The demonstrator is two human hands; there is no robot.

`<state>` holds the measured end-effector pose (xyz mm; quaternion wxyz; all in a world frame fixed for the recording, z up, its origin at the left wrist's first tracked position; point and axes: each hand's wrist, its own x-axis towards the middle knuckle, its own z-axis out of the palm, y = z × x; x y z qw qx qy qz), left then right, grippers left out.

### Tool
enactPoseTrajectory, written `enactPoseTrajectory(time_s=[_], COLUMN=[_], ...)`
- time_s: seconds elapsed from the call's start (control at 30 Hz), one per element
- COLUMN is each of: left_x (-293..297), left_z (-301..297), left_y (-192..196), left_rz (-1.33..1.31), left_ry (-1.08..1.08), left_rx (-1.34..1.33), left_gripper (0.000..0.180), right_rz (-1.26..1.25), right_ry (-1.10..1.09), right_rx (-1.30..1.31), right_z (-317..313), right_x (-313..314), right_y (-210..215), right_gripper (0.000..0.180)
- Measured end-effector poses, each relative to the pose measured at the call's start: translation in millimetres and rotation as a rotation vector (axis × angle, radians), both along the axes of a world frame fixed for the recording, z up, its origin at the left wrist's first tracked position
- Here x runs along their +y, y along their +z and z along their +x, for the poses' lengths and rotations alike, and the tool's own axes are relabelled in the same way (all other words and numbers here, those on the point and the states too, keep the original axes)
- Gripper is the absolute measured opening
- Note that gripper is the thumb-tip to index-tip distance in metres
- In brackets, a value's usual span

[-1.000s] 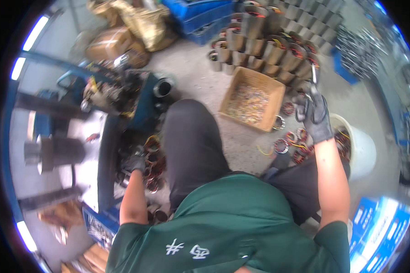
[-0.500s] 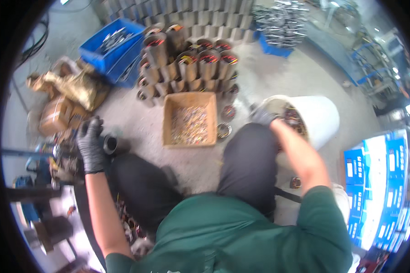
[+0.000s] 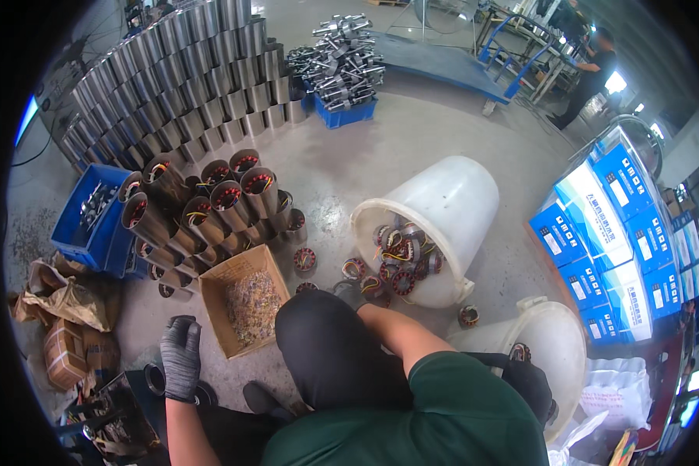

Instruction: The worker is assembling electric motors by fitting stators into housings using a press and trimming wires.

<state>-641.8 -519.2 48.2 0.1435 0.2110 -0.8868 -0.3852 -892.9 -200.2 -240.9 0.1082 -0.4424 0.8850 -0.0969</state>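
Observation:
My left hand (image 3: 181, 359), in a grey knit glove, is raised left of the cardboard box (image 3: 210, 299). Its fingers point up and I see nothing in them; a dark metal ring (image 3: 155, 378) is close beside it. My right hand (image 3: 349, 292), also gloved, reaches past my right knee to motor stators (image 3: 373, 287) at the mouth of a white plastic barrel (image 3: 450, 194) lying on its side. My knee partly covers that hand, and its fingertips are hidden. More wound stators (image 3: 402, 281) with coloured leads spill inside the barrel.
Metal cylinders with stators inside (image 3: 229, 198) stand beyond the box, which holds small multicoloured scraps. Bare cylinders (image 3: 186, 85) are stacked behind. Blue crates (image 3: 93, 210) hold metal shafts (image 3: 342, 62). Blue-and-white cartons (image 3: 606, 241) stand right; a person (image 3: 594, 74) is far off.
The view has swung right, bringing the barrel toward the middle. My right hand is now by the stators at the barrel's mouth. My left hand's fingers have drawn closer together.

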Motion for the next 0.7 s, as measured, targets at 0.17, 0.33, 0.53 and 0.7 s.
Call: enactPoseTrajectory(time_s=[0.17,0.33,0.53,0.7], left_x=[4.5,4.8,10.3,12.0], left_z=[-23.3,-8.8,-13.2,-8.2], left_y=[-13.5,-16.2,-12.0,-11.8], left_rz=[-0.004,-0.156,-0.22,-0.212], left_ry=[-0.05,-0.068,-0.083,-0.08], left_rx=[-0.014,-0.202,-0.23,-0.243], left_gripper=[0.012,0.014,0.014,0.015], right_rz=[0.237,0.068,-0.042,-0.047], right_ry=[-0.085,-0.307,-0.429,-0.455], right_rx=[-0.152,-0.351,-0.356,-0.317], right_z=[-19.5,-1.2,4.9,22.8], right_x=[6.9,-11.1,-1.1,4.6], right_y=[-40.3,-39.0,-58.0,-73.9], right_gripper=[0.037,0.042,0.048,0.049])
